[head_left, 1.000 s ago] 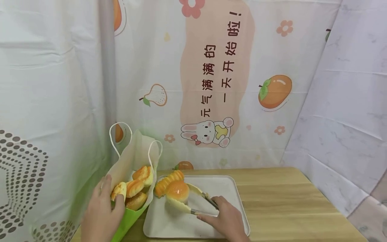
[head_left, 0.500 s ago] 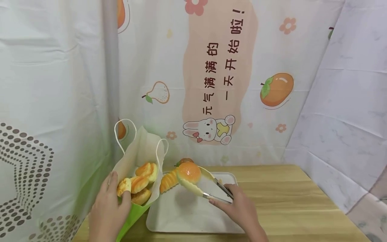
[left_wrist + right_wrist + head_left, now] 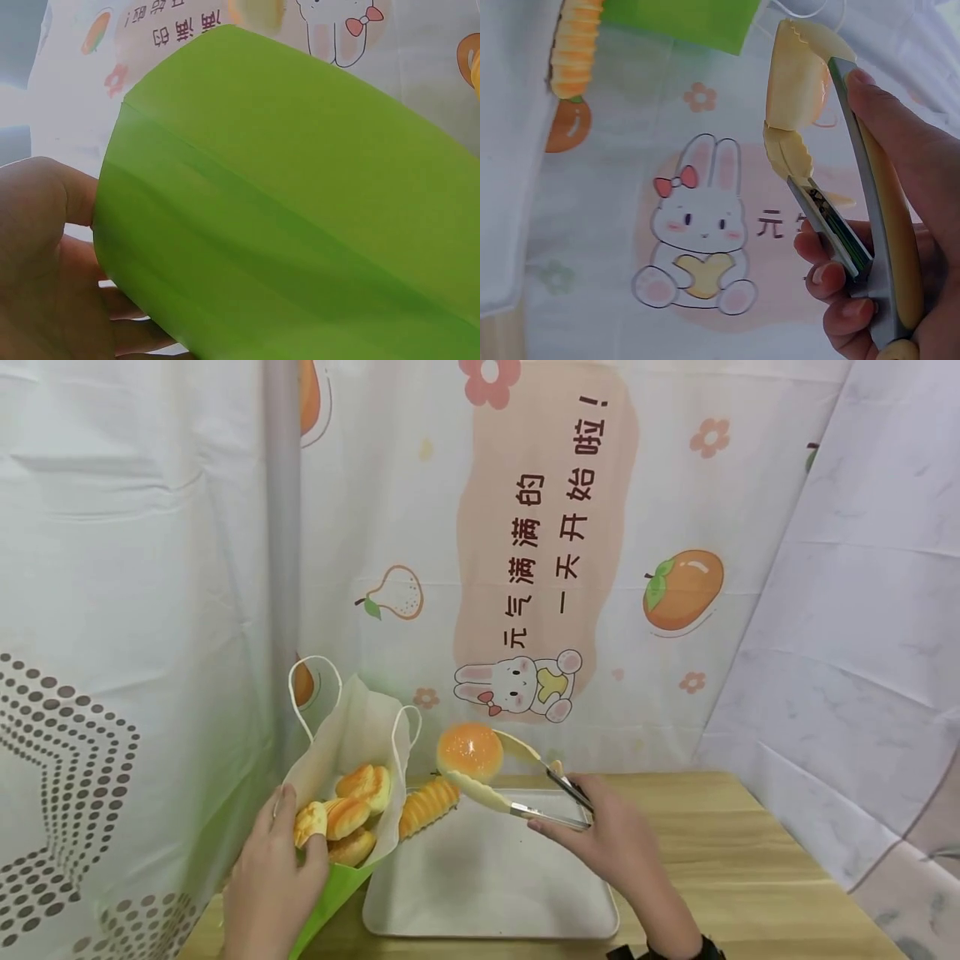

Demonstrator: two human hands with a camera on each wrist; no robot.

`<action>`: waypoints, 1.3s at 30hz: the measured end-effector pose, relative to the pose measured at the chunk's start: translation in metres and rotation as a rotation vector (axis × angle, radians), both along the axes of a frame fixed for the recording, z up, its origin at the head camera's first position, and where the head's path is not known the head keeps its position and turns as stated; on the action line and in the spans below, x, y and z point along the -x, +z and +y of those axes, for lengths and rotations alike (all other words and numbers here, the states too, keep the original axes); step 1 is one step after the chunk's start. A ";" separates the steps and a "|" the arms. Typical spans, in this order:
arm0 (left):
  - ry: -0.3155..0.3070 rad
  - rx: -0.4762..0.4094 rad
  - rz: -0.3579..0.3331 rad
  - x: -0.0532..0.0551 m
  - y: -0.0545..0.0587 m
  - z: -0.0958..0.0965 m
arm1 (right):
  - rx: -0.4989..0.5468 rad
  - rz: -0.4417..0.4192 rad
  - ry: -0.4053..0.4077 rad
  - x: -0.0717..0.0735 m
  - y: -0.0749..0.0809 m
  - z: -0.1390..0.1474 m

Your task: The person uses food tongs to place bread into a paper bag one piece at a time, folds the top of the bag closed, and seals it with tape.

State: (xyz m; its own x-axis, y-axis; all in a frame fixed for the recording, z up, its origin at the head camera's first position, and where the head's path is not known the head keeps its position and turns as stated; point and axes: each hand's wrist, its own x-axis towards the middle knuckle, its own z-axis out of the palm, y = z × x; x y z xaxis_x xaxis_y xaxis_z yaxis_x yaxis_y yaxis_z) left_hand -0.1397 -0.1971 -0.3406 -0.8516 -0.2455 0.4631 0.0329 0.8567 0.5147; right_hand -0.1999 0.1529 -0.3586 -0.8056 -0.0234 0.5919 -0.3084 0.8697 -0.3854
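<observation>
My left hand [image 3: 273, 868] grips the near rim of a green paper bag [image 3: 330, 893] with a white inside and cord handles. Several golden bread pieces [image 3: 347, 817] lie in its mouth. In the left wrist view the bag's green side [image 3: 285, 195] covers most of the picture. My right hand [image 3: 618, 839] holds a pair of tongs [image 3: 551, 817] with cream tips and metal arms. Between those tips, a round glazed bun [image 3: 470, 750] hangs above the tray's back edge. The right wrist view shows the thumb on one arm of the tongs [image 3: 885, 217] and fingers around the other.
A white rectangular tray [image 3: 495, 902] stands on the wooden table [image 3: 720, 860], right of the bag. One ridged orange-yellow bread [image 3: 429, 807] lies at its back left, beside the bag. Behind rises a printed curtain [image 3: 420, 643].
The bun has risen off the tray in the tongs, moving up and slightly right with my right hand. My left hand stays on the bag's rim.
</observation>
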 end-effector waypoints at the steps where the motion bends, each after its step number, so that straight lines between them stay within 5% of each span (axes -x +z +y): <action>1: 0.000 0.000 0.000 0.000 0.000 0.000 | -0.014 0.017 0.002 0.000 0.005 0.000; 12: -0.012 0.011 0.048 -0.001 -0.001 0.000 | -0.123 0.150 0.036 0.004 0.065 -0.012; 24: -0.022 0.018 0.028 -0.003 0.003 0.001 | -0.400 0.383 0.154 -0.006 0.138 -0.094; 28: -0.024 0.019 0.025 -0.003 0.002 0.000 | -0.551 0.346 0.129 -0.006 0.152 -0.121; 36: -0.035 0.018 0.029 -0.004 0.002 0.000 | -0.885 0.074 0.090 0.004 0.164 -0.168; 39: -0.038 0.024 0.031 -0.003 0.002 0.002 | -0.974 0.051 0.096 0.009 0.162 -0.185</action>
